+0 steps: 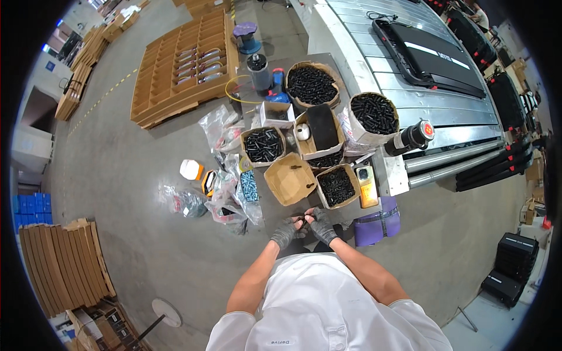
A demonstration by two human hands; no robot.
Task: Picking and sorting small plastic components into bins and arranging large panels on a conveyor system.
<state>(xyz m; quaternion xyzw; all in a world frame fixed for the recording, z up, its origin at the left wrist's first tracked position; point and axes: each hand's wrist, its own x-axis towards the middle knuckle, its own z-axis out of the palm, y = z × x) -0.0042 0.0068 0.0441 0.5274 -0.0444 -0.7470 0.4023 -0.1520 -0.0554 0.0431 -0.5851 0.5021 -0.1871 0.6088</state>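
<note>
My left hand (pixel 285 233) and my right hand (pixel 321 225), both in grey fingerless gloves, meet in front of my body. Their fingertips are pinched together around something small and dark that I cannot make out. Just beyond them lies a shallow cardboard box (pixel 281 186) with a couple of small dark parts (pixel 295 168) at its bottom. To the right of it, a box of small black parts (pixel 336 187) sits close to my right hand. Farther off stand a box of black bolts (pixel 263 145) and a bag of blue-silver screws (pixel 249 186).
Larger containers of black bolts (pixel 313 86) stand at the back, near a blue cordless driver (pixel 278 88). A yellow phone (pixel 367 188) lies right, above a purple cushion (pixel 374 225). Plastic bags (pixel 225 196) lie left. A metal-slat conveyor (pixel 374 47) borders the right side.
</note>
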